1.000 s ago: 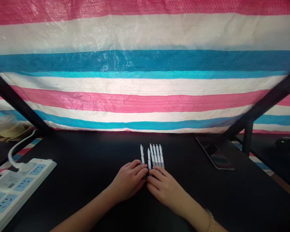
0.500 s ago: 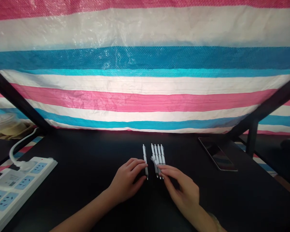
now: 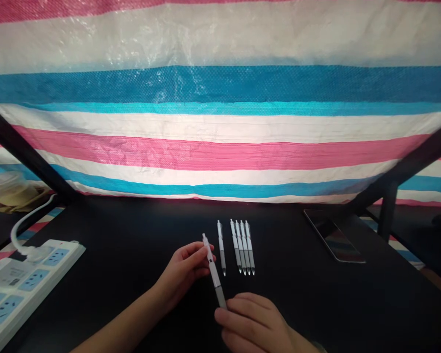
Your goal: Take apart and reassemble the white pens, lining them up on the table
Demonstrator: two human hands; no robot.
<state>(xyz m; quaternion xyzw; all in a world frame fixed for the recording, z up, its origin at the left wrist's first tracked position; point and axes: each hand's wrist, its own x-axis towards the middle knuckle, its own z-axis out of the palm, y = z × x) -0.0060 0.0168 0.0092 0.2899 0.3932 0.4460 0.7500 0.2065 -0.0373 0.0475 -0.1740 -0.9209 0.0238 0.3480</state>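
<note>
A white pen with a grey grip [image 3: 213, 274] is held at a slant above the black table, between my two hands. My left hand [image 3: 185, 267] pinches it near its clicker end, thumb in front and fingers behind. Around its grey tip end, the fingers of my right hand [image 3: 253, 321] are closed; the tip itself is hidden. Just beyond lies a single white pen [image 3: 221, 242] on the table, tip toward me. To its right several matching pens [image 3: 242, 245] lie side by side in a close row, apart from both hands.
A black phone [image 3: 330, 235] lies at the right of the black table [image 3: 132, 230]. At left is a white power strip [image 3: 40, 274] with a plugged-in cable. A plastic cup [image 3: 7, 189] stands farther left. Striped sheeting [image 3: 220, 127] hangs behind, between black bars.
My right hand has come away from the row toward me with a pen. My left hand has left the single pen on the table and now grips the raised pen's upper end.
</note>
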